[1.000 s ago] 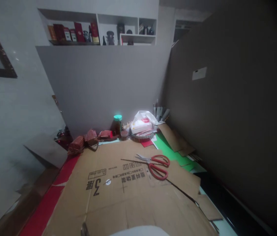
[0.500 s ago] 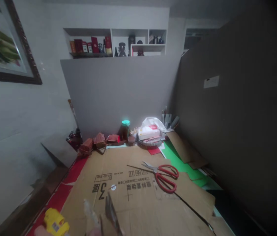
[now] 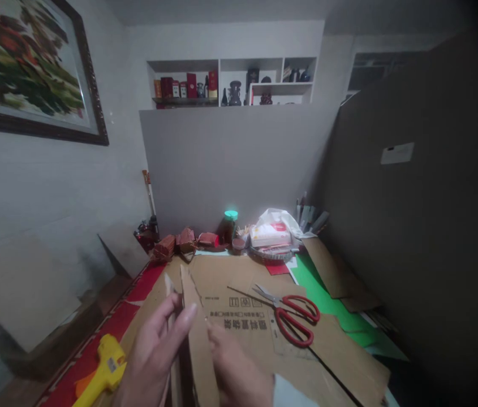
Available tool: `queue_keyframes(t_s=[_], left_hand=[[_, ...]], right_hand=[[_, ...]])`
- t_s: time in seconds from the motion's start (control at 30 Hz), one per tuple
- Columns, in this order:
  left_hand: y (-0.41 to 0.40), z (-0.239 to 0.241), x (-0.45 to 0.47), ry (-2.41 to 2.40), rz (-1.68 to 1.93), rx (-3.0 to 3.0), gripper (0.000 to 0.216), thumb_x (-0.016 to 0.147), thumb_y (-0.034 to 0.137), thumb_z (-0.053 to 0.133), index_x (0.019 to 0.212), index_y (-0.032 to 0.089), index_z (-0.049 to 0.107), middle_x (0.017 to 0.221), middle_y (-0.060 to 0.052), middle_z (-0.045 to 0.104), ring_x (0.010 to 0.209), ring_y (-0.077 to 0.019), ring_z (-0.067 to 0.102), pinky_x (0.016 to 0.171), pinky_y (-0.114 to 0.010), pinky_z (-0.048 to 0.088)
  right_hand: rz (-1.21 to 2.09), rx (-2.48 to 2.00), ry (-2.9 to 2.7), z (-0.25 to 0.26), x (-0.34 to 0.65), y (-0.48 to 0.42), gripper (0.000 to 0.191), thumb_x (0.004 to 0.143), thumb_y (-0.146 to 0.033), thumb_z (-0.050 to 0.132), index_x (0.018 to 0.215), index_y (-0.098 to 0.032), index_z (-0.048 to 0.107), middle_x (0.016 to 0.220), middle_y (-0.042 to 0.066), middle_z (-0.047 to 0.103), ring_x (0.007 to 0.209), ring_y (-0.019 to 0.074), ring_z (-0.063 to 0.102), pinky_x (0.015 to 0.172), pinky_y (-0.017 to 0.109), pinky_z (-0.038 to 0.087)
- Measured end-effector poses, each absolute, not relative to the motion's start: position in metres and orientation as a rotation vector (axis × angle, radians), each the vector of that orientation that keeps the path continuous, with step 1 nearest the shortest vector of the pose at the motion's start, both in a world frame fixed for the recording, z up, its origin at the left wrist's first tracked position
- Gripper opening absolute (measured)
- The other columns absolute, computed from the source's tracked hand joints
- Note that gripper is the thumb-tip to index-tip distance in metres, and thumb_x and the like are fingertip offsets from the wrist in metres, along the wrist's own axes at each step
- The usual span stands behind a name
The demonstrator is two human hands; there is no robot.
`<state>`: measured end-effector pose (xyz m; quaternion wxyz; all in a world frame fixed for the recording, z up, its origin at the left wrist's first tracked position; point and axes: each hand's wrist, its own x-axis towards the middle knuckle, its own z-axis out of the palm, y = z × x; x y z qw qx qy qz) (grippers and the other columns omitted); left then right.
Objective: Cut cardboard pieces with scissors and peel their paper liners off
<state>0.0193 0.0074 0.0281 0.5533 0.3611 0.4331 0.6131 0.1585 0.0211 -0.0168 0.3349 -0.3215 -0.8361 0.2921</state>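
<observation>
A folded or two-walled cardboard piece stands on edge between my hands, its narrow tips pointing away from me. My left hand grips it from the left, thumb against the near face and fingers reaching into the gap behind. On the other side my right hand is closed at the cardboard's right edge, its fingertips partly hidden. A yellow glue gun lies to the left of my left hand. Red-handled scissors rest to the right, blades partly apart, on a printed cardboard sheet.
A thin dark rod lies under the scissors. Along the back stand reddish crumpled pieces, a jar with a turquoise lid and a tissue pack. Grey panels enclose the back and right side.
A hand at the glue gun has left it, and the gun now lies alone. The cardboard piece has risen into view between both hands. My view has turned left.
</observation>
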Motion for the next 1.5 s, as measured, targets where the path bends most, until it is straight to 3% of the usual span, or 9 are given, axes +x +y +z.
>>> queue_keyframes(t_s=[0.23,0.33,0.43,0.5,0.73,0.9,1.03,1.27,1.5], left_hand=[[0.056,-0.009,0.047,1.127,1.506,0.918,0.026,0.087,0.035,0.064,0.106,0.017,0.063,0.103,-0.005,0.068,0.083,-0.0198,0.067,0.070,-0.039,0.057],[0.073,-0.029,0.061,1.245,1.492,0.918,0.031,0.089,0.034,0.063,0.115,0.018,0.061,0.113,-0.007,0.066,0.089,-0.0215,0.067,0.073,-0.041,0.057],[0.081,-0.047,0.073,1.327,1.448,0.931,0.034,0.089,0.035,0.062,0.118,0.019,0.059,0.118,-0.008,0.065,0.095,-0.0234,0.066,0.077,-0.044,0.057],[0.082,-0.054,0.079,1.356,1.410,0.944,0.034,0.089,0.035,0.062,0.118,0.019,0.059,0.119,-0.008,0.064,0.096,-0.0238,0.066,0.078,-0.045,0.057],[0.077,-0.055,0.083,1.310,1.307,0.972,0.030,0.089,0.038,0.061,0.111,0.018,0.062,0.107,-0.006,0.067,0.084,-0.0200,0.066,0.072,-0.040,0.057],[0.074,-0.050,0.080,1.272,1.256,0.936,0.032,0.089,0.038,0.061,0.113,0.018,0.062,0.119,-0.009,0.065,0.100,-0.0247,0.065,0.084,-0.048,0.054],[0.070,-0.047,0.079,1.264,1.206,0.955,0.036,0.089,0.042,0.060,0.115,0.019,0.061,0.126,-0.010,0.063,0.111,-0.0278,0.061,0.092,-0.053,0.049],[0.080,-0.043,0.068,1.356,1.078,1.311,0.030,0.089,0.038,0.061,0.110,0.017,0.063,0.113,-0.008,0.068,0.097,-0.0241,0.066,0.086,-0.049,0.053],[0.086,-0.045,0.050,1.540,0.993,2.058,0.026,0.086,0.029,0.066,0.110,0.020,0.068,0.153,-0.009,0.043,0.140,-0.0340,0.035,0.111,-0.063,0.027]], right_hand=[[1.137,-1.041,-1.858,-0.030,0.222,0.035,0.039,0.101,-0.035,0.033,0.132,-0.015,0.047,0.116,0.015,0.066,0.091,0.0218,0.071,0.076,0.036,0.060],[1.150,-1.111,-1.839,-0.040,0.223,0.025,0.074,0.084,-0.039,0.064,0.146,-0.016,0.031,0.136,0.019,0.054,0.107,0.0280,0.066,0.091,0.046,0.055],[1.064,-1.146,-1.887,-0.054,0.217,0.022,0.102,0.067,-0.029,0.078,0.152,-0.015,0.022,0.151,0.019,0.038,0.137,0.0325,0.040,0.114,0.050,0.032],[0.995,-1.142,-1.925,-0.062,0.214,0.023,0.094,0.072,-0.022,0.069,0.152,-0.013,0.022,0.152,0.018,0.036,0.141,0.0291,0.033,0.117,0.046,0.027],[0.835,-1.197,-2.021,-0.060,0.227,0.034,0.080,0.074,-0.013,0.057,0.149,-0.014,0.028,0.136,0.018,0.051,0.122,0.0305,0.052,0.104,0.047,0.042],[0.831,-1.236,-2.094,-0.048,0.238,0.041,0.080,0.072,-0.030,0.070,0.144,-0.018,0.035,0.127,0.013,0.059,0.112,0.0284,0.058,0.095,0.040,0.047],[0.762,-1.371,-2.130,-0.044,0.239,0.039,0.091,0.071,-0.039,0.073,0.147,-0.015,0.030,0.123,0.019,0.060,0.104,0.0358,0.060,0.087,0.048,0.047],[0.755,-1.397,-2.256,-0.035,0.264,0.056,0.050,0.084,-0.030,0.059,0.131,-0.016,0.051,0.107,0.011,0.068,0.091,0.0276,0.063,0.077,0.035,0.046],[0.746,-1.364,-2.382,-0.029,0.273,0.060,0.025,0.087,-0.027,0.059,0.108,-0.015,0.061,0.094,0.007,0.067,0.083,0.0219,0.059,0.073,0.031,0.043]])
